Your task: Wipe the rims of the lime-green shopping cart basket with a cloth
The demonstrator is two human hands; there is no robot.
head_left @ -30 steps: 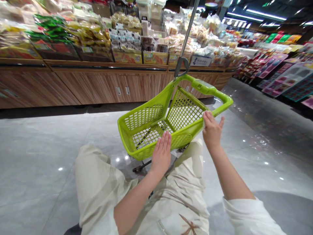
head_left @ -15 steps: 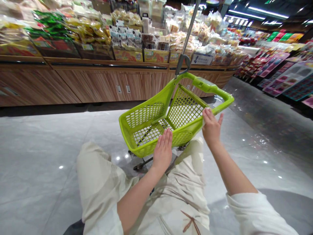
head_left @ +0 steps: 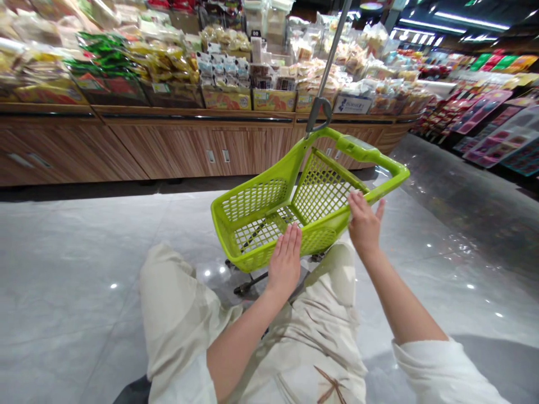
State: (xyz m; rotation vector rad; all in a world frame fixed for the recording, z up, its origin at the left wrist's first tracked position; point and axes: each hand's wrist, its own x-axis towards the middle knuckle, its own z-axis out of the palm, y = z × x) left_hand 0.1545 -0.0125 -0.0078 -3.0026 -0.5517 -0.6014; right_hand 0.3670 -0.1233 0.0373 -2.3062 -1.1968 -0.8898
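Observation:
A lime-green plastic shopping cart (head_left: 252, 197) with latticed walls stands before my knees, and no goods show inside its basket. My left hand (head_left: 286, 259) lies against the near side wall, fingers straight and together, the tips at the rim. Farther right, my right hand (head_left: 364, 223) rests on the same rim near the handle (head_left: 364, 148), fingers extended and thumb apart. Neither hand wraps round anything. A grey pole (head_left: 334, 47) with a hooked grip rises from the cart's far corner.
A wooden counter (head_left: 168, 148) with cabinet doors runs across the back, stacked with bagged snacks (head_left: 225, 70) in boxes. Racks of colourful packages (head_left: 484, 126) stand at the right. Shiny grey tile floor (head_left: 76, 269) surrounds the cart. My legs (head_left: 177, 314) are bent close to it.
The whole view has shifted slightly, so the cart, counter and hands appear a little farther right. Both hands keep their places on the cart.

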